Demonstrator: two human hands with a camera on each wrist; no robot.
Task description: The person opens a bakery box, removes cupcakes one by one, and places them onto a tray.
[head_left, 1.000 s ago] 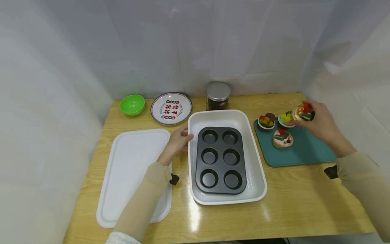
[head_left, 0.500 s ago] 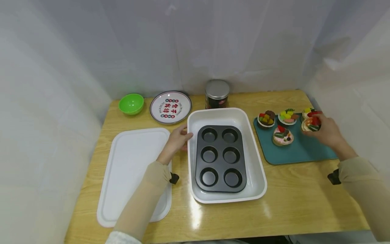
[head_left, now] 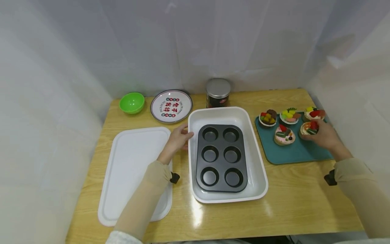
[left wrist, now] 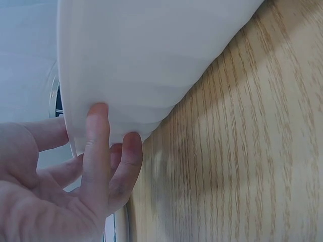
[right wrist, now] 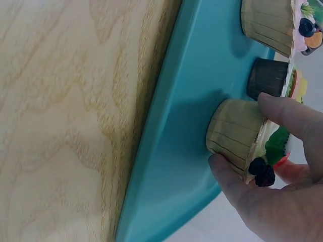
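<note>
My right hand (head_left: 325,136) grips a cupcake (head_left: 305,128) by its sides, thumb and fingers around the pale paper cup, at the teal tray (head_left: 301,154). In the right wrist view, the cup's base (right wrist: 222,126) is down at the tray surface, and dark berries and a green leaf top it. Several other fruit-topped cupcakes stand on the tray, including a pink one (head_left: 284,136). My left hand (head_left: 175,139) holds the left rim of a white basin (head_left: 254,169), fingers along its outer wall and thumb at the rim. Inside lies a dark muffin pan (head_left: 220,159) with bare cups.
Left of the basin lies a white board (head_left: 134,173). Along the back stand a green bowl (head_left: 132,103), a plate with red lettering (head_left: 178,117) and a dark can with a silver lid (head_left: 218,88). White sheeting (head_left: 195,44) surrounds the wooden table (head_left: 292,203).
My right hand has brought the held cupcake down onto the right part of the teal tray, just in front of another cupcake. My left hand keeps its place on the basin.
</note>
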